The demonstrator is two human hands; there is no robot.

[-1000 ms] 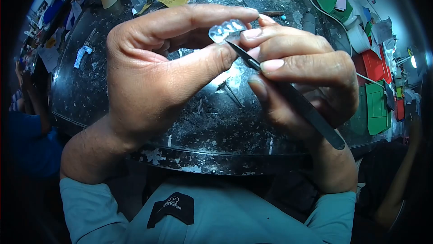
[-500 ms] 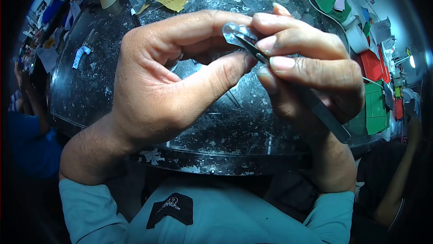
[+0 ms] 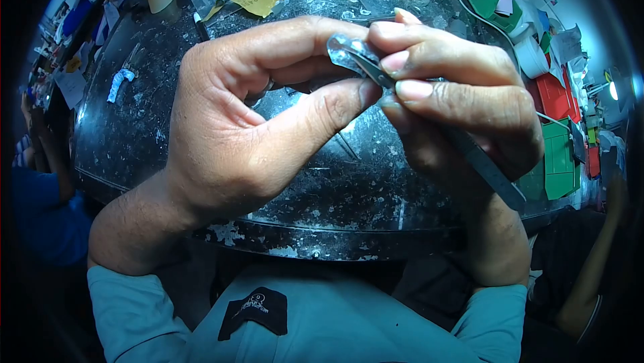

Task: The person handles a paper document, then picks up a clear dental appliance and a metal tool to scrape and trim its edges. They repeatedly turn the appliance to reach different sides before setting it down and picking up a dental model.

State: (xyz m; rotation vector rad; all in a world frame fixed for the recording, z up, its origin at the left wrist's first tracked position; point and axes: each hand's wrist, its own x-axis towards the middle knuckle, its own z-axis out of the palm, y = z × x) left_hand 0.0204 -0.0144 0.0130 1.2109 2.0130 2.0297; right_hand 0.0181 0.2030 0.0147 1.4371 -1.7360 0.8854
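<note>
Pinches clear moulded piece (image 3: 341, 55) with left hand (image 3: 248, 108), apparently to steady it. Grips dark slender tool (image 3: 488, 170) obliquely in right hand (image 3: 473, 98), close to the piece, likely for fine control.

Glossy plastic shell (image 3: 339, 53), matt tweezers (image 3: 488, 171)

Dk tweezers (image 3: 486, 168), clr shell (image 3: 340, 53), blk table (image 3: 322, 205) w/ wht flecks
</note>
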